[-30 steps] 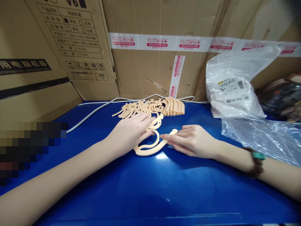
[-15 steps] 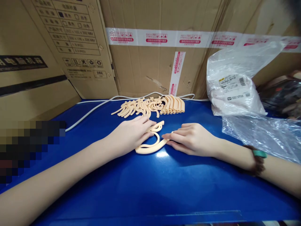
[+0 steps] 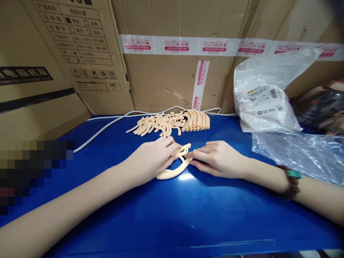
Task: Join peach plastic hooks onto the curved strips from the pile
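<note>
Pressing a curved peach plastic piece (image 3: 174, 171) flat against the blue worktop (image 3: 172, 215), a person works with both bare hands meeting over it near the middle of the surface. The left hand (image 3: 152, 159) lies palm down across the piece's left side, fingers laid flat rather than curled, so its grip is a press from above more than a pinch. The right hand (image 3: 217, 159), a bead bracelet (image 3: 292, 181) at its wrist, touches the piece's right end with its fingertips drawn together; whether they close around the end or merely push on it cannot be told from this angle. A second, smaller curved piece (image 3: 184, 147) shows between the two hands, touching the first.

Just beyond, a row of like pieces (image 3: 172, 122) lies fanned against the foot of the cardboard boxes (image 3: 166, 79), with a white cable (image 3: 107, 127) running along the back edge. To the right a labelled plastic bag (image 3: 263, 104) slumps beside loose clear wrap (image 3: 298, 154).

Handled well, by the look of it, the work calls for even downward pressure from the left hand to stop the thin, springy arc sliding on the glossy surface, while the right guides only the free end, gently, so the two parts stay aligned and nothing twists or snaps.
</note>
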